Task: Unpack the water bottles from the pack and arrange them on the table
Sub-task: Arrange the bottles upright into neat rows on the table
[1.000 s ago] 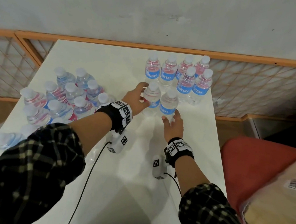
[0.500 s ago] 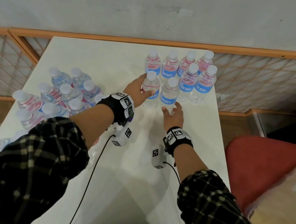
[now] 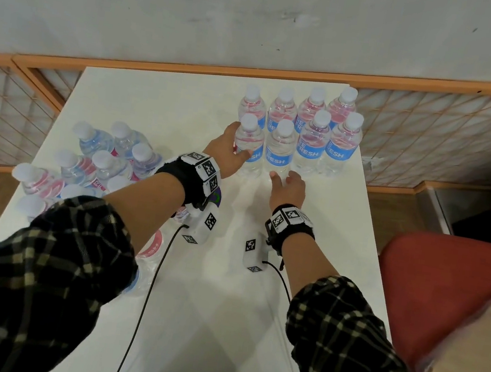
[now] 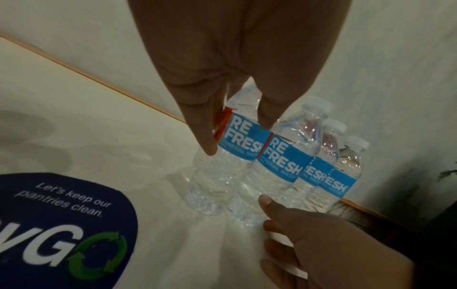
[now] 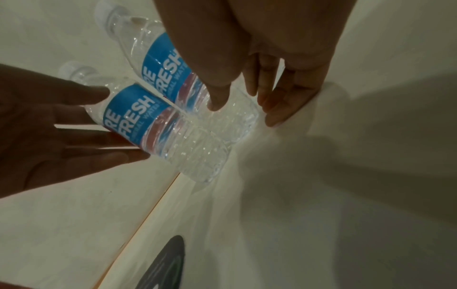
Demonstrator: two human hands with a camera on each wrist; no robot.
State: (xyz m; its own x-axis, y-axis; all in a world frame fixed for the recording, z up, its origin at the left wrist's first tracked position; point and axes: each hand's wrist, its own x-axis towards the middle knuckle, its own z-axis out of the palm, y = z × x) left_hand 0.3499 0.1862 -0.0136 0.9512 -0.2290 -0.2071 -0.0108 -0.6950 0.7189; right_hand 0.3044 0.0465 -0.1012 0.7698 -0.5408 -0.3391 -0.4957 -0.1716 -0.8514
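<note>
From the head view, eight clear ribbed plastic bottles with blue labels (image 3: 313, 132) stand in two rows of four on the smooth white table (image 3: 161, 106). The left hand (image 3: 226, 155) curls around the front-left bottle (image 3: 248, 142); the right hand (image 3: 289, 188) lies relaxed, fingers apart, just before its neighbour. The crinkled shrink-wrapped pack (image 3: 94, 162) sits left, partly hidden by a plaid sleeve (image 3: 47, 278).

At the left wrist, thumb and fingers (image 4: 200, 125) pinch that bottle's label.

At the right wrist, loose fingers (image 5: 279, 105) hold nothing.

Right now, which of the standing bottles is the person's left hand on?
The front-left bottle of the standing group: only it has the left hand around it.
</note>
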